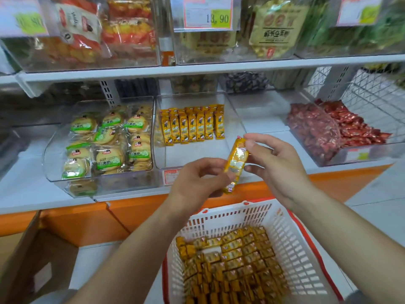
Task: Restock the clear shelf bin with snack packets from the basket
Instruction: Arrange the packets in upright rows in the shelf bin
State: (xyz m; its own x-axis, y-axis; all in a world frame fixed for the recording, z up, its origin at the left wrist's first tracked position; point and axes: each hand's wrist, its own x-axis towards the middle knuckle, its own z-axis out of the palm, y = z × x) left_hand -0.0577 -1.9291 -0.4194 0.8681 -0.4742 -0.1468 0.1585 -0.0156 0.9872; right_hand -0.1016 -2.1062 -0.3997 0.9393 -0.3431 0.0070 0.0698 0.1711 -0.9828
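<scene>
Holding snack packet (235, 163) just before the clear shelf bin (197, 154) | my left hand (197, 181) pinches its lower end, my right hand (274, 163) its top | judged light, slippery, crushable: grip ends | basket (219, 218) below bin.

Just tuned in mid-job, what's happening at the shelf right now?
One yellow snack packet is held between two bare hands: the left hand pinches its lower end, the right hand its top. It hangs in front of the clear bin, which has matching packets standing along its back. The white basket below holds many more.
</scene>
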